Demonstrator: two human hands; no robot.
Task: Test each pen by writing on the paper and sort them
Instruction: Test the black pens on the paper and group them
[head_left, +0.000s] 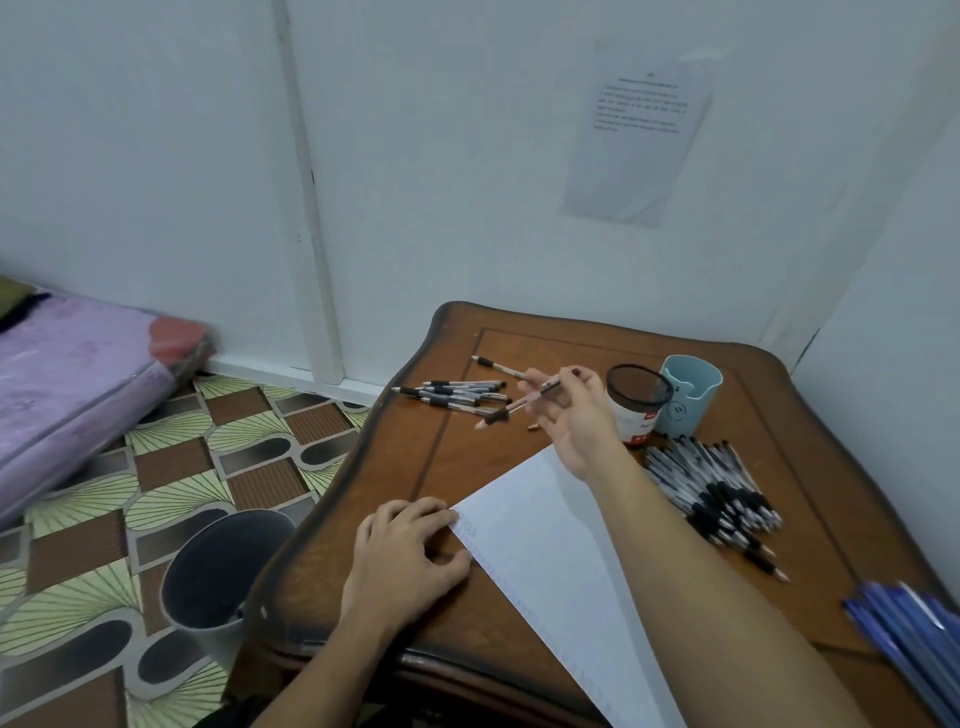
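Your right hand (571, 415) pinches a black-grip pen (524, 401) above the sorted pens (457, 395) near the far-left table (415, 467) edge. Your left hand (405, 551), fingers relaxed, pins the paper (545, 545). Releasing from height could roll the pen off that edge.

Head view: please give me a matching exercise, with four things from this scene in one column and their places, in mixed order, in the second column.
Column one:
1. grey bin
2. blue cup
3. left hand
4. pen

Column two:
A. held in the right hand
B. resting on the paper edge
C. on the floor beside the table
D. beside the mesh cup

Pairs: 1-C, 2-D, 3-B, 4-A.
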